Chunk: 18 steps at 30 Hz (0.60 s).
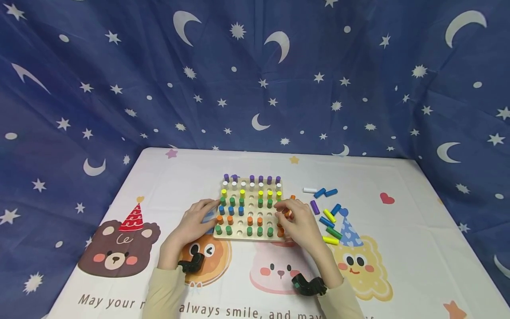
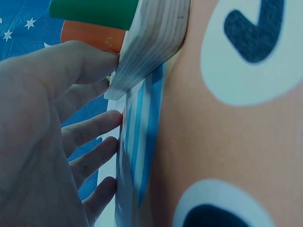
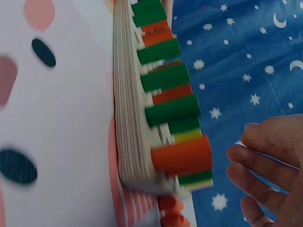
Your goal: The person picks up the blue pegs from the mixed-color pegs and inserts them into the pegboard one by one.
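Note:
A wooden pegboard [image 1: 245, 235] carries rows of upright pegs in purple, white, yellow, green, blue and orange, with several bare holes among them. My left hand [image 1: 195, 223] is at its left side; in the left wrist view the thumb and index finger touch the board's edge beside an orange peg [image 2: 92, 35], while the other fingers extend loosely. Over the right side hovers my right hand [image 1: 296, 221], its fingers slightly bent with nothing between them in the right wrist view. An orange peg [image 3: 182, 156] stands at the near right corner. Part of the right edge is hidden behind this hand.
To the board's right lie loose pegs: a white one [image 1: 309, 190], a purple one [image 1: 314, 207], a green one [image 1: 334, 232], and several blue and yellow ones. Orange pegs [image 1: 292, 197] lie close by the right edge. A blue starry curtain [image 1: 255, 88] hangs behind the table.

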Available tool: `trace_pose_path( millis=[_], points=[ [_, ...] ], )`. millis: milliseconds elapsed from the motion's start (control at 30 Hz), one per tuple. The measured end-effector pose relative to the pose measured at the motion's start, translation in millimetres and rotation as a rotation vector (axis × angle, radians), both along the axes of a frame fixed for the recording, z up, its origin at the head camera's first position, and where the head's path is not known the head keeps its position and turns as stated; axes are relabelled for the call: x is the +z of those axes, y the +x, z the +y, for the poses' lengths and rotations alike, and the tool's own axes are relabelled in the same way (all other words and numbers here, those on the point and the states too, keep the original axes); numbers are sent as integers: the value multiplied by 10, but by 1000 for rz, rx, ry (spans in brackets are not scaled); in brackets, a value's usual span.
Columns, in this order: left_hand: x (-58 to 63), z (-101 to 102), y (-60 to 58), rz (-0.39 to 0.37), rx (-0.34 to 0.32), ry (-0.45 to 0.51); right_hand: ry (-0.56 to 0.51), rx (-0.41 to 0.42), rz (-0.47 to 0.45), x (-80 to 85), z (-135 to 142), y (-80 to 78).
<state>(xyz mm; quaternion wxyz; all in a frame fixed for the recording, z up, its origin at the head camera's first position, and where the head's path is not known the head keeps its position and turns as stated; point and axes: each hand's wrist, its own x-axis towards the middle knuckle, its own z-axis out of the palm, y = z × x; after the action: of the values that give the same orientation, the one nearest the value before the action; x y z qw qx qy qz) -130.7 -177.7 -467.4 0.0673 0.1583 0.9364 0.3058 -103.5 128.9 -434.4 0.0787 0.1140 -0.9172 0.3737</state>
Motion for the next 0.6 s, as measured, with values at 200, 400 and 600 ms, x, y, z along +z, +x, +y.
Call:
trace_pose_path(
  millis=[200, 400, 600],
  points=[
    [9, 9, -5, 6, -6, -7, 25, -55, -14, -6, 202, 43],
    [15, 17, -7, 5, -10, -6, 28, -102, 23, -57, 427, 51],
    [34, 11, 17, 3, -5, -2, 27, -126, 60, -97, 615, 36]
  ],
)
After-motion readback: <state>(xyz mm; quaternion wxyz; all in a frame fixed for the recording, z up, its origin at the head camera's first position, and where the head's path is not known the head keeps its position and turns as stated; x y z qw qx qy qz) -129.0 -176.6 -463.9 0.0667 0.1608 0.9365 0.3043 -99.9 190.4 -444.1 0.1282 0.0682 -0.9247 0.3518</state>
